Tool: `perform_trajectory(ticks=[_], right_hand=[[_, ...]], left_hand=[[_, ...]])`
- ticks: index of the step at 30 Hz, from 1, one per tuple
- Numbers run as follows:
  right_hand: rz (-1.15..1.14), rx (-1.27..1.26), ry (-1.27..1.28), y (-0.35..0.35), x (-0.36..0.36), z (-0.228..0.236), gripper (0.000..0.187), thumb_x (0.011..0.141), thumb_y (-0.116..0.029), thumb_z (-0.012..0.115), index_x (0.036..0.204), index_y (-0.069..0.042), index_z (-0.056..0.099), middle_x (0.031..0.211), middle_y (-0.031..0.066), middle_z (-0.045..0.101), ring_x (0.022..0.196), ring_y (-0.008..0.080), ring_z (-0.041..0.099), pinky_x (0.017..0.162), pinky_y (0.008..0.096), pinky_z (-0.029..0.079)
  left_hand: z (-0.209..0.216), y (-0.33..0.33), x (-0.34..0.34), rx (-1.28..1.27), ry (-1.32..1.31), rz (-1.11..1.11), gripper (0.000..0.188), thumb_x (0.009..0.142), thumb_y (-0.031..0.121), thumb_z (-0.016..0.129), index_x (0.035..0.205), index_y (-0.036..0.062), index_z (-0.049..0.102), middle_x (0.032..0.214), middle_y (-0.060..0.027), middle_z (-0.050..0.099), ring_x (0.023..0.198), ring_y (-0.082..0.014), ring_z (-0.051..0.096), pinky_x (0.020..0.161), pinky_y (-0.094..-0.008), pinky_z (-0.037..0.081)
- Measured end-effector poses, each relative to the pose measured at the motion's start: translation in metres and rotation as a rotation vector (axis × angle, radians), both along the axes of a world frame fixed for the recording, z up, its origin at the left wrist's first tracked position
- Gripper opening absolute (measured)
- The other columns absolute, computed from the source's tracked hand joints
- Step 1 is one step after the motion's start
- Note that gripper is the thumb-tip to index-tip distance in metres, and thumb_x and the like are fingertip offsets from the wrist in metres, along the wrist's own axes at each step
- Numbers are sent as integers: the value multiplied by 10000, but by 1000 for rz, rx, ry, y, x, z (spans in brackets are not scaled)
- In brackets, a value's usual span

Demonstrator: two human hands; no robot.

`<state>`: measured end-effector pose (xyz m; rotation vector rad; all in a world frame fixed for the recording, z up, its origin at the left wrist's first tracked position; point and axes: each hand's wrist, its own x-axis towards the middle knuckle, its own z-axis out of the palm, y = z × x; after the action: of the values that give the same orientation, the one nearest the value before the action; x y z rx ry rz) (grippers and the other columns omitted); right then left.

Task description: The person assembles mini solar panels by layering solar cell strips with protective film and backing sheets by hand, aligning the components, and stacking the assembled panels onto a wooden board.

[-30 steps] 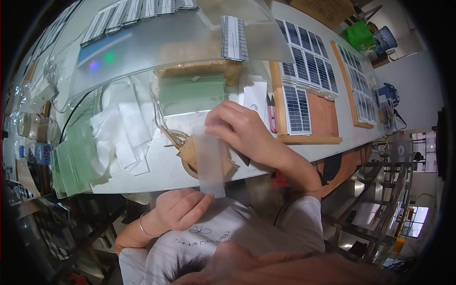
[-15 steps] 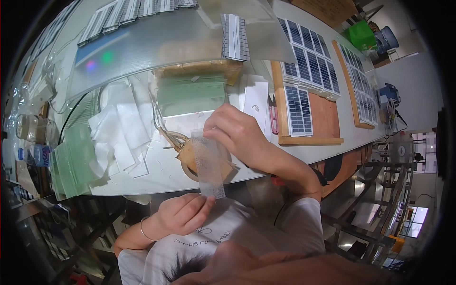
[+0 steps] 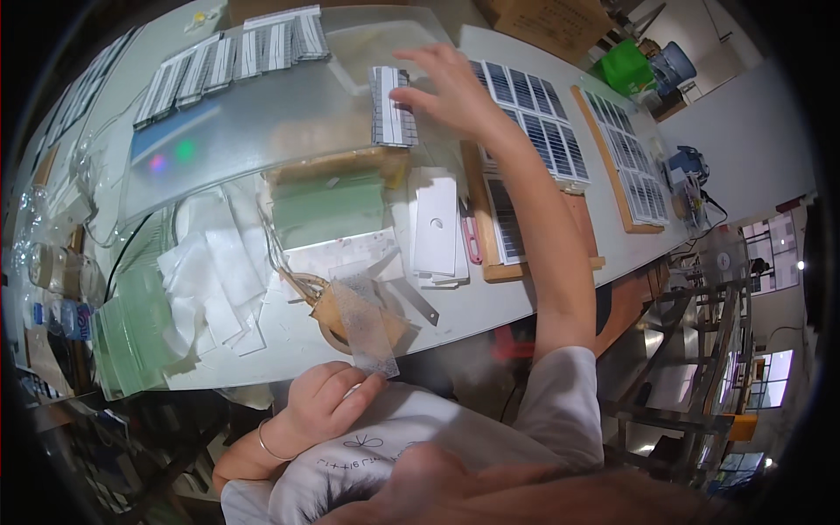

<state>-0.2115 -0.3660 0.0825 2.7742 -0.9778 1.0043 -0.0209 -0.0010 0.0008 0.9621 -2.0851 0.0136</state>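
Observation:
My left hand (image 3: 325,401) is closed at the table's front edge, pinching the lower end of a narrow, translucent speckled strip (image 3: 360,319). That strip leans over a tan pad (image 3: 385,331) with wires running to it. My right hand (image 3: 451,92) is stretched out to the far side of the table, thumb and fingers apart. Its thumb overlaps a stack of thin grey-and-white striped pieces (image 3: 389,122) on a frosted glass sheet (image 3: 289,114); whether it touches them I cannot tell. A grey metal strip with a hole (image 3: 420,302) lies just right of the pad.
More striped stacks (image 3: 219,66) line the sheet's far edge. Small solar panels (image 3: 538,131) sit on wooden trays (image 3: 604,144) at the right. Green glass plates (image 3: 328,210), white sheets (image 3: 214,280), white cards (image 3: 433,223) and a pink cutter (image 3: 472,238) lie nearer.
My right hand has let go of the translucent strip's upper end and moved far forward to the striped stack. My left hand still grips the lower end. The view has shifted slightly.

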Motion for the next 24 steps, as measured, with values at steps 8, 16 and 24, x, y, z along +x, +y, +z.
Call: perform_trajectory(ticks=[8,16,24], right_hand=[[16,307,45,-47,23,0,461,841,-345,833,1191,-71,710,1136,144,680,1101,274,646,957,383,521],[256,553,-485,69,12,87,201,952,-4,678,1143,0,616,932,-7,639,848,61,620,757,225,527],[411,1124,-165,213,9,-2,309,930,-119,747,1222,-68,659,1154,45,688,1008,146,656,861,304,530]], left_hand=[[3,12,6,9,65,32,374,743,120,869,1084,106,716,896,-17,589,736,-186,615,566,-302,471],[5,19,24,3,96,-39,350,719,90,784,1066,76,738,902,-30,599,716,-189,608,551,-300,447],[4,22,27,40,45,-215,333,751,77,729,1084,64,742,937,-24,614,732,-160,604,584,-270,450]])
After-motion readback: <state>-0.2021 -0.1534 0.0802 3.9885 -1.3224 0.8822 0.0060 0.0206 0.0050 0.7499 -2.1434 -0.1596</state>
